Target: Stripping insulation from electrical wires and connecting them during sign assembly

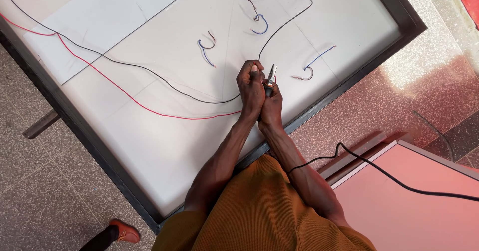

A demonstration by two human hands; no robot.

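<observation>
My left hand (251,89) is closed around the ends of a red wire (124,92) and a black wire (149,69), with the red tip showing above my thumb. My right hand (272,106) grips a small pair of pliers (271,74), its jaws pointing up right beside the wire ends. Both hands are pressed together over a large white panel (174,131) in a dark metal frame (85,131). Both wires trail off to the left across the panel.
Three short curled wire pieces lie on the panel: one (205,46) left, one (258,21) at the top, one (312,66) right. A black cable (389,176) crosses a pink board (414,211) at lower right. Someone's orange shoe (124,231) stands on the tiled floor.
</observation>
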